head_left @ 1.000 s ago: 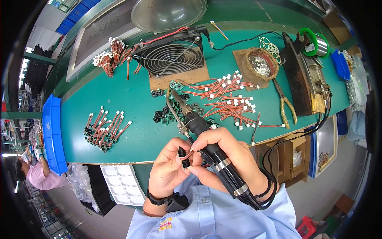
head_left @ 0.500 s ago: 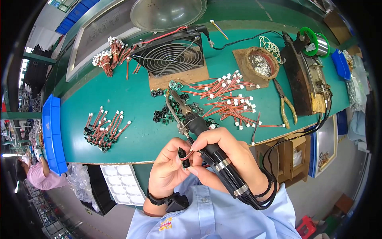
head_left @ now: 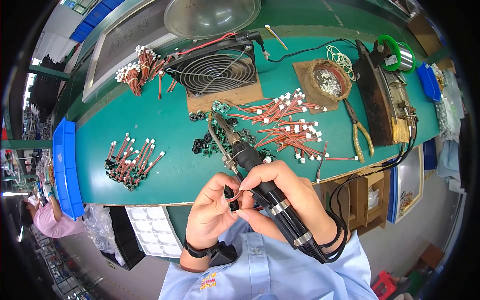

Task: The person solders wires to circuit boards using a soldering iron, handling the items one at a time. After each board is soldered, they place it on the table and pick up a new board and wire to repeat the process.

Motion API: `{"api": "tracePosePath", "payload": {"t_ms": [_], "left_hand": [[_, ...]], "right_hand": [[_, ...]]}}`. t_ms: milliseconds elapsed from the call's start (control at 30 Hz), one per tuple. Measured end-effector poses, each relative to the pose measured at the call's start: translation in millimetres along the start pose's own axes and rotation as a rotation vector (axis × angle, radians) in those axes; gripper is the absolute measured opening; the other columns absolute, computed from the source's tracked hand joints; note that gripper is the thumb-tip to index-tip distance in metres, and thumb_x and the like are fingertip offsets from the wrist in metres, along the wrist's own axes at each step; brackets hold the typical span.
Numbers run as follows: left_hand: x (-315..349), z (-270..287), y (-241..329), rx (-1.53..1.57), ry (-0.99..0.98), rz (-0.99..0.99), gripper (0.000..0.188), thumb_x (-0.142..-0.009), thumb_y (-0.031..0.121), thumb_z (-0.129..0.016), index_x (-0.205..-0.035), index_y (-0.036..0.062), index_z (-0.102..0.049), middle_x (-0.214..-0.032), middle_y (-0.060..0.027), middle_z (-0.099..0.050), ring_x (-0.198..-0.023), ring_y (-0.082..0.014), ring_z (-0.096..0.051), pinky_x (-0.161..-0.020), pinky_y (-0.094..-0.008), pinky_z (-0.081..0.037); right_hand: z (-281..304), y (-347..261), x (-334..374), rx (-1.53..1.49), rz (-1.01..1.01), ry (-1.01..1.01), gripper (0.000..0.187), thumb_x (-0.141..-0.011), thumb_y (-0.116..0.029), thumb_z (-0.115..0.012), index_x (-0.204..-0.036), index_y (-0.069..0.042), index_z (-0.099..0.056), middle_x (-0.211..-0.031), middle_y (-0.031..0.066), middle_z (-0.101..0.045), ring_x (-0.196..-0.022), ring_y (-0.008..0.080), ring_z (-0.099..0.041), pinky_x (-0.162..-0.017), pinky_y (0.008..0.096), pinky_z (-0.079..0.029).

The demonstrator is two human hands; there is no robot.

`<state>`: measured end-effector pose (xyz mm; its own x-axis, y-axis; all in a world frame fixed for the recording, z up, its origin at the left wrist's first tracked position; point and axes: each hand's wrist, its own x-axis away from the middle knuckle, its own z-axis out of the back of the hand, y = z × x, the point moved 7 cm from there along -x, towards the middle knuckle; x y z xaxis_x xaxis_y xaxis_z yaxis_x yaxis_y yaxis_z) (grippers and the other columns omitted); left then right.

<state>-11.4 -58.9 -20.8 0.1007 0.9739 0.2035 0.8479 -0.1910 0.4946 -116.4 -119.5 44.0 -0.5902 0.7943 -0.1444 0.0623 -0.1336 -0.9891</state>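
Close to my body, my left hand (head_left: 212, 207) pinches a small black component (head_left: 229, 194) between thumb and fingers. My right hand (head_left: 280, 200) is wrapped round a black soldering iron (head_left: 250, 157) with a metal solder-feed tube along it; its tip points away over the bench. The right fingertips also hold a short red-and-black wire (head_left: 234, 198) against the component. Whether the wire is joined there is hidden by my fingers. Beyond the hands lie a pile of small black-and-green circuit parts (head_left: 202, 145) and loose red wires with white connectors (head_left: 280, 107).
Wired parts (head_left: 131, 165) lie on the left of the green bench (head_left: 175, 145), near a blue bin (head_left: 67, 170). A fan (head_left: 215, 72) stands at the back. Rightward are a solder-scrap dish (head_left: 330, 82), pliers (head_left: 357, 132), an iron stand (head_left: 372, 100) and a solder spool (head_left: 398, 56).
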Motion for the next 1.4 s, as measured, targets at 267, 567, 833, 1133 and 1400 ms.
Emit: {"api": "tracePosePath", "payload": {"t_ms": [267,567,833,1133,1400], "left_hand": [[0,0,0,0.006,0.018,0.021,0.025,-0.088,0.014,-0.057,-0.106,0.0011,-0.047,-0.098,-0.0078,-0.053,-0.089,-0.0182,-0.056,-0.076,-0.0294,-0.045],[3,5,-3,0.043,-0.037,0.011,0.023,-0.088,0.013,-0.056,-0.106,0.0011,-0.048,-0.103,-0.0078,-0.053,-0.092,-0.0183,-0.056,-0.077,-0.0305,-0.046],[8,2,2,-0.050,-0.023,-0.031,0.022,-0.088,0.014,-0.056,-0.105,0.0017,-0.048,-0.102,-0.0072,-0.052,-0.089,-0.0169,-0.055,-0.076,-0.0284,-0.045],[-5,-4,12,-0.158,-0.025,-0.063,0.020,-0.090,0.013,-0.054,-0.105,0.0020,-0.050,-0.102,-0.0073,-0.053,-0.088,-0.0160,-0.055,-0.078,-0.0281,-0.044],[-4,-21,15,-0.429,-0.009,-0.046,0.027,-0.092,0.012,-0.050,-0.117,0.0017,-0.050,-0.109,-0.0019,-0.054,-0.098,-0.0080,-0.050,-0.084,-0.0245,-0.043]], "right_hand": [[0,-4,-1,0.036,0.061,-0.021,0.041,-0.067,0.004,-0.071,-0.100,-0.005,-0.048,-0.077,0.0037,-0.060,-0.070,0.0115,-0.060,-0.064,0.0238,-0.047],[-3,-6,1,0.030,0.056,-0.022,0.038,-0.068,0.005,-0.070,-0.098,-0.004,-0.048,-0.079,0.0040,-0.059,-0.070,0.0119,-0.060,-0.065,0.0237,-0.047],[-4,-7,3,0.037,0.006,-0.057,0.038,-0.069,0.005,-0.071,-0.099,-0.005,-0.049,-0.080,0.0037,-0.060,-0.071,0.0116,-0.060,-0.065,0.0236,-0.047],[2,-7,-10,0.064,0.049,-0.044,0.038,-0.069,0.004,-0.072,-0.099,-0.005,-0.050,-0.080,0.0038,-0.060,-0.072,0.0112,-0.060,-0.064,0.0234,-0.047],[11,5,15,0.124,-0.049,0.178,0.041,-0.069,0.006,-0.070,-0.099,-0.005,-0.043,-0.073,0.0058,-0.058,-0.065,0.0115,-0.054,-0.060,0.0244,-0.045]]}}
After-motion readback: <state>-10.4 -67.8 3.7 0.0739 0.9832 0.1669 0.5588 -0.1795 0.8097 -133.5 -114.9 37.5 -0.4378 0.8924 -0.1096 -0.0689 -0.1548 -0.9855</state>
